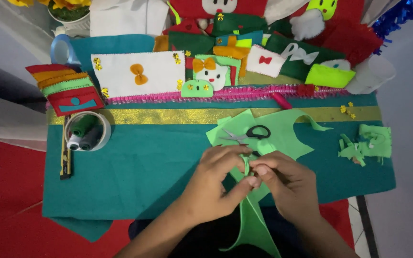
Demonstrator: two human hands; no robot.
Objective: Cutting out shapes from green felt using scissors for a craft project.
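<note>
Both hands, left hand (216, 184) and right hand (283, 184), pinched a green felt strip (252, 224) with their fingers; scissors (247, 134) lay just behind, 3 thread spools (83, 134) near the table's left edge.

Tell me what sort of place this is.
Probably a home felt-craft workspace. Both hands work a light green felt piece over a teal felt sheet; scissors lie nearby, thread spools sit in a tape ring, and finished felt decorations line the back.
</note>
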